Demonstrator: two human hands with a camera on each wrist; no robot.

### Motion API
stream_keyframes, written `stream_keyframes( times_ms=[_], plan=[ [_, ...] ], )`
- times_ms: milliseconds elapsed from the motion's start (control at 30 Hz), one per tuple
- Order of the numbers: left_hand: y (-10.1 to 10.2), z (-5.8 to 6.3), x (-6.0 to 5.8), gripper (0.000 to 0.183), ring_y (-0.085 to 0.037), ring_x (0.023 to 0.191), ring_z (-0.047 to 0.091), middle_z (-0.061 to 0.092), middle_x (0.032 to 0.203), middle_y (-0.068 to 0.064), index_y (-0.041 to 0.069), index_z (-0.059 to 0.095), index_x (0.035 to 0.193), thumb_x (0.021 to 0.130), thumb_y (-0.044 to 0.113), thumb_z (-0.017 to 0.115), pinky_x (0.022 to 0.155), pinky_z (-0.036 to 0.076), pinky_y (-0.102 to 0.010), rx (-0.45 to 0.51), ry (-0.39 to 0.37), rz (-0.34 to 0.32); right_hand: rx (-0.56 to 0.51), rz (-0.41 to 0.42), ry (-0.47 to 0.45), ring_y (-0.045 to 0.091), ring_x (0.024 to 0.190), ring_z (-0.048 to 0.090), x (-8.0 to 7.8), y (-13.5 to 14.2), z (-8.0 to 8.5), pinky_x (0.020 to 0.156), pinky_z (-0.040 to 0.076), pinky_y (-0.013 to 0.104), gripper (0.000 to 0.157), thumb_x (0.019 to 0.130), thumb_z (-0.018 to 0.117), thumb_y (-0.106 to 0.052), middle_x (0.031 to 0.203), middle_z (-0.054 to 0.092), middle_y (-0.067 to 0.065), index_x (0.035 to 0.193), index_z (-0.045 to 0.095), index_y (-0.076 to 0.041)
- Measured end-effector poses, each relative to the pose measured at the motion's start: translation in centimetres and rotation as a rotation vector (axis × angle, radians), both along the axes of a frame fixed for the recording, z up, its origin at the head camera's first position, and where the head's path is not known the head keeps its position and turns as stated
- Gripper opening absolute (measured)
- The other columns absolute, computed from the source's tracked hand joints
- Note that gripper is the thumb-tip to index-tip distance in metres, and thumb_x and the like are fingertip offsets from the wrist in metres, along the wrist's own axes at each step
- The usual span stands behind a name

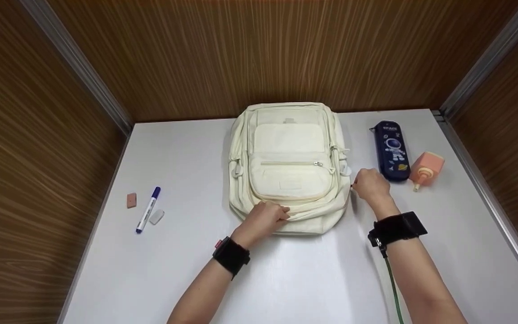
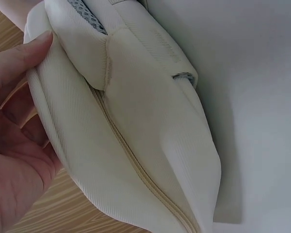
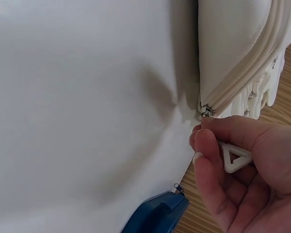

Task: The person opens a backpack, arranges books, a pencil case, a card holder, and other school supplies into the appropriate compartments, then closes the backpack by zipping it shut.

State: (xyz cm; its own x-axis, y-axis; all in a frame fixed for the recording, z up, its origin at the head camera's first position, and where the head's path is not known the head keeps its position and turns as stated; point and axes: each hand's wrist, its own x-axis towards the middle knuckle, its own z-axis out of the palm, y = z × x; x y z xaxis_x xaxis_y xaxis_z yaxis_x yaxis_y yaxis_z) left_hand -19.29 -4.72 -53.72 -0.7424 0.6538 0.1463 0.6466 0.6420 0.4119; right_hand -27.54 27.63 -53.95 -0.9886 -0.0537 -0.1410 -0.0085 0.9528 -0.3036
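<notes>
A cream backpack (image 1: 289,139) lies flat on the white table. My left hand (image 1: 265,218) grips its fabric at the lower front edge; in the left wrist view the thumb (image 2: 39,47) rests on top and the fingers go behind the cloth. A closed zipper line (image 2: 131,155) runs along the bag there. At the bag's right side my right hand (image 1: 371,184) pinches a zipper pull, with the metal slider (image 3: 207,110) just beyond the fingertips. A white triangular tab (image 3: 235,158) pokes out between thumb and fingers.
Right of the bag lie a dark blue space-themed pencil case (image 1: 392,150) and a peach bottle with a nozzle (image 1: 429,166). On the left are a blue marker (image 1: 148,210), a pinkish eraser (image 1: 131,200) and a white eraser (image 1: 156,217). Wood-grain panels (image 1: 259,54) enclose the table.
</notes>
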Motion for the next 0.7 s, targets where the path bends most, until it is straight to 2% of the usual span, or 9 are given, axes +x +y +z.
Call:
stream_keyframes(
  times_ms=[133, 367, 533, 700],
  plan=[
    [0.0, 0.1, 0.0, 0.009, -0.015, 0.101, 0.068, 0.070, 0.111, -0.005, 0.014, 0.080, 0.093, 0.089, 0.010, 0.073, 0.078, 0.053, -0.022, 0.005, -0.017, -0.003, -0.009, -0.012, 0.021, 0.049, 0.090, 0.063, -0.6, 0.3, -0.4, 0.071, 0.051, 0.059, 0.017, 0.088, 0.068, -0.012, 0.101, 0.065, 0.033, 0.097, 0.075, 0.001],
    [-0.3, 0.0, -0.3, 0.013, -0.013, 0.099, 0.068, 0.072, 0.106, -0.003, 0.014, 0.080, 0.085, 0.087, 0.005, 0.072, 0.083, 0.052, -0.021, 0.025, 0.007, -0.044, -0.025, -0.037, 0.107, 0.052, 0.088, 0.063, -2.4, 0.4, -1.2, 0.071, 0.050, 0.060, 0.020, 0.086, 0.061, -0.006, 0.100, 0.063, 0.036, 0.098, 0.075, 0.001],
    [-0.4, 0.0, -0.3, 0.014, -0.012, 0.091, 0.069, 0.073, 0.104, -0.001, 0.014, 0.080, 0.080, 0.086, 0.005, 0.072, 0.076, 0.053, -0.021, 0.038, 0.016, -0.065, -0.044, -0.067, 0.192, 0.051, 0.081, 0.063, -3.1, 0.5, -1.6, 0.065, 0.049, 0.060, 0.020, 0.084, 0.057, -0.002, 0.092, 0.065, 0.034, 0.089, 0.076, -0.001],
    [-0.7, 0.1, -0.4, 0.013, -0.014, 0.094, 0.069, 0.073, 0.105, -0.003, 0.011, 0.080, 0.083, 0.086, 0.003, 0.071, 0.080, 0.052, -0.020, 0.065, -0.027, -0.071, -0.039, -0.062, 0.258, 0.051, 0.076, 0.063, -3.7, 0.4, -2.0, 0.062, 0.048, 0.061, 0.018, 0.085, 0.057, -0.002, 0.084, 0.065, 0.032, 0.079, 0.073, 0.001]
  ],
)
